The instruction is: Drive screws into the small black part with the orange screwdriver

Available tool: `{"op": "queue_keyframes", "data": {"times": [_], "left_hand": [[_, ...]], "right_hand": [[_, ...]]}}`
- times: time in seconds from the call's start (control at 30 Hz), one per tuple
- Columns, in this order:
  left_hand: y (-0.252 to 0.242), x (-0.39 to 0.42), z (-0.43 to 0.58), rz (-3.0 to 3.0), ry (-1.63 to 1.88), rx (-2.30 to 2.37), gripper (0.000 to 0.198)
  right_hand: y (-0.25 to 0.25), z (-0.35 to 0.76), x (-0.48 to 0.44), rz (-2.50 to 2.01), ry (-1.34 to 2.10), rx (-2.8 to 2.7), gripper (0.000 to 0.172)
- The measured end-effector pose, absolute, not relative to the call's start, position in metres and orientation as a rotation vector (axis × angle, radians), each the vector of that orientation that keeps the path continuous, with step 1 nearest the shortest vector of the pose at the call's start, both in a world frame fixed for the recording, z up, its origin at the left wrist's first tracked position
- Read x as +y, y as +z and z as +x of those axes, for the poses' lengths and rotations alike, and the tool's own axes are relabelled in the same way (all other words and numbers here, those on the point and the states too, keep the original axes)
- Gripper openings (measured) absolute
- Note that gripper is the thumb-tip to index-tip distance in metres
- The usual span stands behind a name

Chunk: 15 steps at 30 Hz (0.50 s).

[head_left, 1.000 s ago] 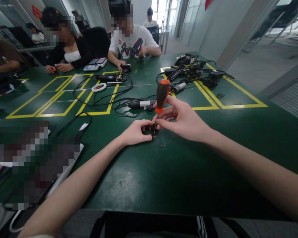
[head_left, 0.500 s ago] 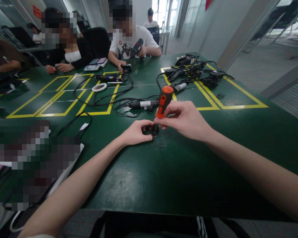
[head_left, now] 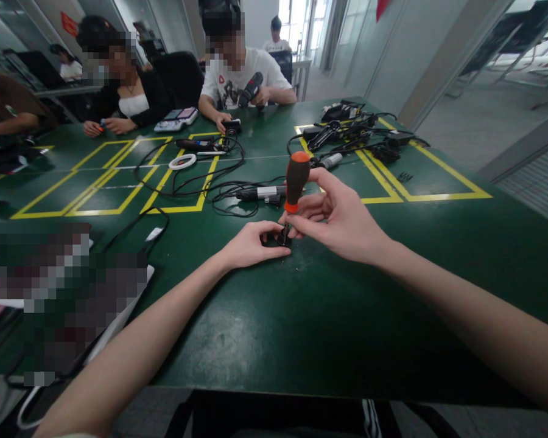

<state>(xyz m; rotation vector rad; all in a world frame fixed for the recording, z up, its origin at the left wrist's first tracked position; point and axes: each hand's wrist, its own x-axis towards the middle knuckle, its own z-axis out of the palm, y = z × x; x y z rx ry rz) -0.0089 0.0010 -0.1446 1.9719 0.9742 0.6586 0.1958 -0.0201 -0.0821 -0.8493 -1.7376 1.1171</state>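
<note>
My right hand (head_left: 340,219) grips a screwdriver (head_left: 296,179) with a black and orange handle, held nearly upright with its tip down on a small black part (head_left: 283,238) on the green table (head_left: 301,316). My left hand (head_left: 249,244) is closed round that small black part from the left, pinning it to the table. Both hands meet at the table's middle.
Black cables and a grey tool (head_left: 260,193) lie just behind my hands. More chargers and cables (head_left: 356,134) sit at the back right inside yellow tape lines. A white ring (head_left: 181,160) lies further left. People sit across the table; one holds a drill (head_left: 250,89).
The screwdriver tilted right and dipped half a second ago, and now stands nearly upright again with its handle higher. My left hand has stayed on the small part.
</note>
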Motion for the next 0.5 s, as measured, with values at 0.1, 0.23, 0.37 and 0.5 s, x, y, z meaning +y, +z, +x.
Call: {"op": "queue_keyframes", "data": {"times": [0.1, 0.23, 0.37, 0.5], "left_hand": [[-0.1441, 0.0005, -0.0089, 1.978, 0.652, 0.963, 0.032], [-0.1448, 0.0002, -0.0085, 1.954, 0.659, 0.957, 0.031], [-0.146, 0.0009, -0.0083, 1.95, 0.678, 0.982, 0.033], [-0.1455, 0.0008, -0.0085, 1.977, 0.674, 0.971, 0.033]], "right_hand": [[-0.0842, 0.1928, -0.0221, -0.846, 1.186, -1.713, 0.04], [-0.087, 0.1897, -0.025, -0.805, 1.209, -1.684, 0.04], [-0.0909, 0.1896, -0.0243, -0.703, 1.233, -1.689, 0.033], [-0.092, 0.1913, -0.0211, -0.703, 1.123, -1.74, 0.025]]}}
